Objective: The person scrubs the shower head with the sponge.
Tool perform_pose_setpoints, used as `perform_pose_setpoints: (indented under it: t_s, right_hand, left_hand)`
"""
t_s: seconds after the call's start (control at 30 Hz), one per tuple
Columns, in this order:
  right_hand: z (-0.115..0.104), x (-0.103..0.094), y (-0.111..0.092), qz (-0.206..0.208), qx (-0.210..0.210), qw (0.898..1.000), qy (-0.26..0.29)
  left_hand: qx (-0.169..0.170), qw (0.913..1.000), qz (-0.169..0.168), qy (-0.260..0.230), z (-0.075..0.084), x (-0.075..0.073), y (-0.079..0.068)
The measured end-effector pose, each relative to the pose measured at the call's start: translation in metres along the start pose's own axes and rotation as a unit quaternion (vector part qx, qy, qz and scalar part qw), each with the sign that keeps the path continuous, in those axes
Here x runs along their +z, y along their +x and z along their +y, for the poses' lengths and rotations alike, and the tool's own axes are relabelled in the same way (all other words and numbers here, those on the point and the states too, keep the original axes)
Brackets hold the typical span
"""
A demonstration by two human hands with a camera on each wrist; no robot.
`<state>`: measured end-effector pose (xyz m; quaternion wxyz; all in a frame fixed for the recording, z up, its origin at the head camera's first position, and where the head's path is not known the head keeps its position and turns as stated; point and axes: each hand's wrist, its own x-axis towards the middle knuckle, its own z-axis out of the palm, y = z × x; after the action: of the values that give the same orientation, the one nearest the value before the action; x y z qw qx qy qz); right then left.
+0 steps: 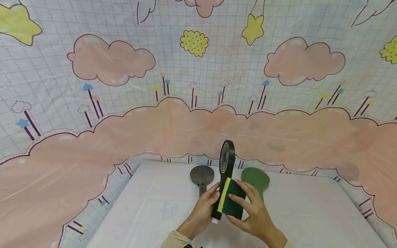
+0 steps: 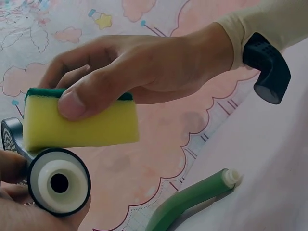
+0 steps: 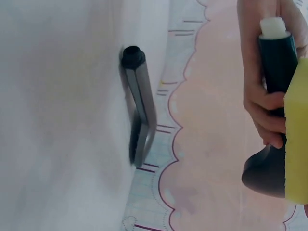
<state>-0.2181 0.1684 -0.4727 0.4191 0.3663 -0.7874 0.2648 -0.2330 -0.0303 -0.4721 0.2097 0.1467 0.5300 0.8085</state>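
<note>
Our left hand (image 1: 202, 209) grips the black shower (image 1: 227, 158), likely to steady it, while our right hand (image 1: 255, 213) holds the sponge (image 1: 233, 208) against its right side.

Your left hand (image 1: 201, 210) is curled left of the sponge (image 1: 232, 206); your right hand (image 1: 255, 209) pinches it from the right.

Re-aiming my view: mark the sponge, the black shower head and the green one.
sponge (image 2: 91, 128): left wrist view, yellow side
black shower head (image 1: 226, 158): head view, spray face
green shower head (image 1: 255, 177): head view, round end
</note>
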Motion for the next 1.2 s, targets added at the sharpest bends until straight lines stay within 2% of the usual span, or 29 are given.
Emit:
perform_pose_setpoints:
  t_s: [0.4,0.7,0.97,1.2]
  right_hand:
    - [-0.001,0.004,-0.002,-0.002,0.034,0.999,0.013]
    - [0.002,0.006,0.002,0.015,0.040,0.999,0.027]
    - [0.000,0.008,0.000,0.019,0.048,0.998,0.030]
    - [-0.001,0.010,-0.001,0.020,0.047,0.998,0.029]
  left_hand:
    - [0.017,0.9993,0.029,0.017,0.000,-0.002,0.011]
    - [0.034,0.9990,0.024,0.019,0.004,-0.004,0.020]
    - [0.035,0.9989,0.026,0.017,0.005,-0.006,0.018]
    - [0.045,0.9977,0.046,0.023,0.005,-0.008,0.017]
